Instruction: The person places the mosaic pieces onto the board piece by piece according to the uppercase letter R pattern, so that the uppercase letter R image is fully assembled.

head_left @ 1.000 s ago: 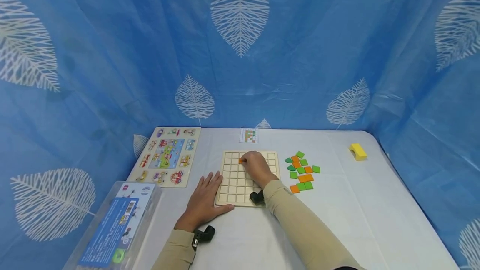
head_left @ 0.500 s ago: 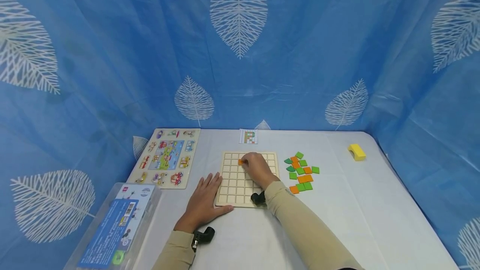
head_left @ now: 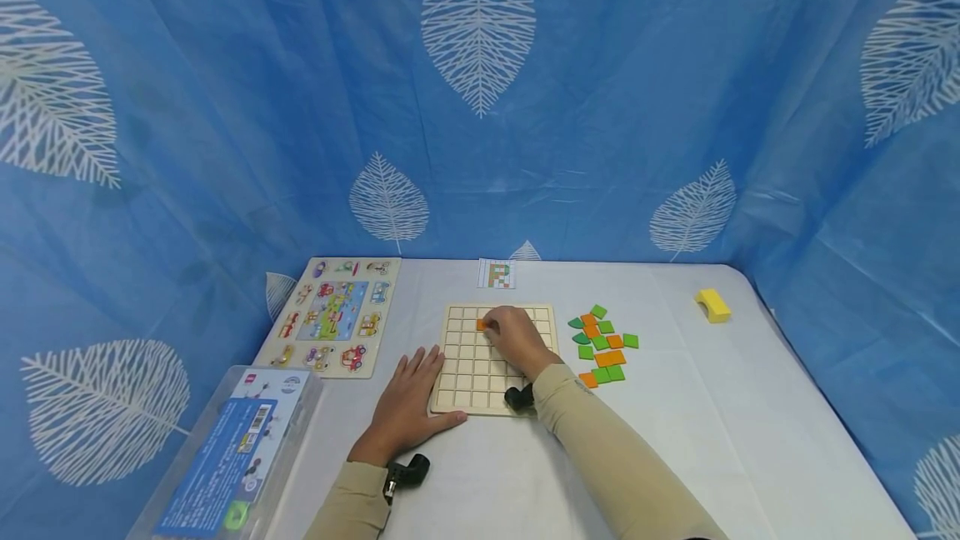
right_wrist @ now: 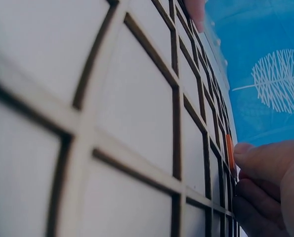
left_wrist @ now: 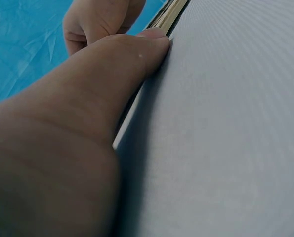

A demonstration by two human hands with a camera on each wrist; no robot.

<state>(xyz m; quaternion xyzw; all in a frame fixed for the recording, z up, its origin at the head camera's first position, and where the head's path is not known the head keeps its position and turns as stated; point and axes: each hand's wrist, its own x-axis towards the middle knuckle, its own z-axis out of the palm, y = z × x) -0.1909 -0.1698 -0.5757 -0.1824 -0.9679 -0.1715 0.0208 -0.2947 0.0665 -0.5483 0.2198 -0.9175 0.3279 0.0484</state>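
Left hand [head_left: 405, 400], spread, likely steadying the pale wooden grid board [head_left: 464, 367]; right hand [head_left: 517, 340] pinches a flat orange tile [head_left: 481, 325] near its far edge.

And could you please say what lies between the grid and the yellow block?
In the head view, green and orange tiles, nearer the grid, then bare tabletop.

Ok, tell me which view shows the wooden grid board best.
The head view: it shows most of the wooden grid board from above, the right hand hiding part. The right wrist view shows only part of it, slanted; the left wrist view, just an edge strip.
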